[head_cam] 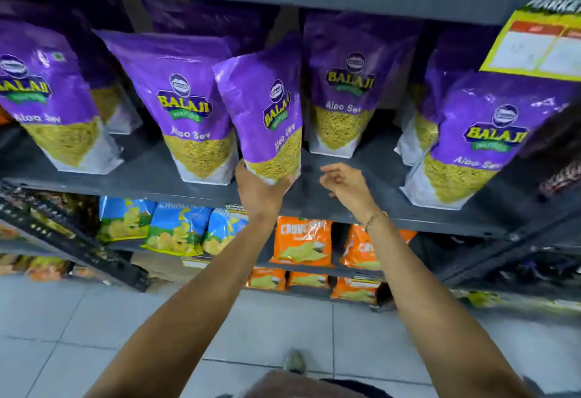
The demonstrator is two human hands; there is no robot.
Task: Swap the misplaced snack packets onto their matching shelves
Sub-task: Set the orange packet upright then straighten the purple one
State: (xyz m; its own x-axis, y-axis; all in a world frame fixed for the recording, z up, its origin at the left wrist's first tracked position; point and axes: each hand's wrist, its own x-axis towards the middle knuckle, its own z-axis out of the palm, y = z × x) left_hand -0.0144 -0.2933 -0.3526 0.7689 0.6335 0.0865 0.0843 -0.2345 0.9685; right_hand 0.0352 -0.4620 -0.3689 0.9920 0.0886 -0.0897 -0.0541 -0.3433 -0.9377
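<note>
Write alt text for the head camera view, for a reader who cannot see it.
A person's left hand grips the bottom of a tilted purple Aloo Sev packet at a grey shelf lined with matching packets, while the empty right hand hovers open beside it. Blue packets and orange packets fill the shelves below.

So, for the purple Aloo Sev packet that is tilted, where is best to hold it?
Probably at its bottom edge, from below and in front, as the left hand does now. The tilted Aloo Sev packet is tall and leans right, and neighbours crowd its sides. The right hand, open beside it, could steady its right edge.
</note>
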